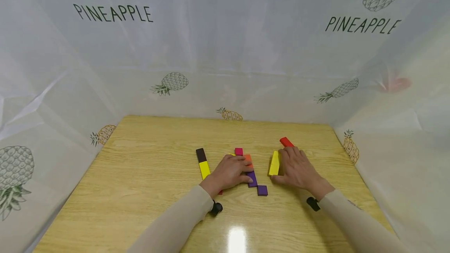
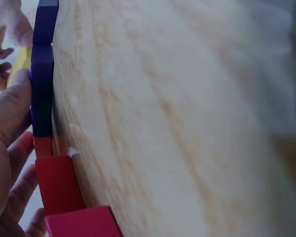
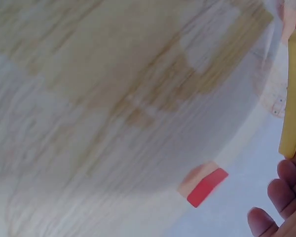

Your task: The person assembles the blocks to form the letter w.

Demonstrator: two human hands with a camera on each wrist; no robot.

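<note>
My right hand [image 1: 299, 168] pinches a long yellow block [image 1: 274, 163] by its ends, thumb at the near end, fingers at the far one. In the right wrist view the same yellow block [image 3: 293, 94] is at the right edge. My left hand [image 1: 230, 173] rests over a group of coloured blocks, its thumb touching a purple block [image 1: 252, 179] and its fingers at an orange block [image 1: 248, 160]. A small purple block [image 1: 262, 190] lies at the near end of that row. Beyond the left fingers sits a magenta block [image 1: 238, 151]. The left hand hides part of the group.
A dark brown block [image 1: 201, 155] and a yellow block [image 1: 204, 170] lie end to end left of the left hand. Past the right fingers is a red block [image 1: 286, 141]. Pineapple-printed sheeting [image 1: 225, 50] surrounds the wooden table [image 1: 140, 175] at the back and sides.
</note>
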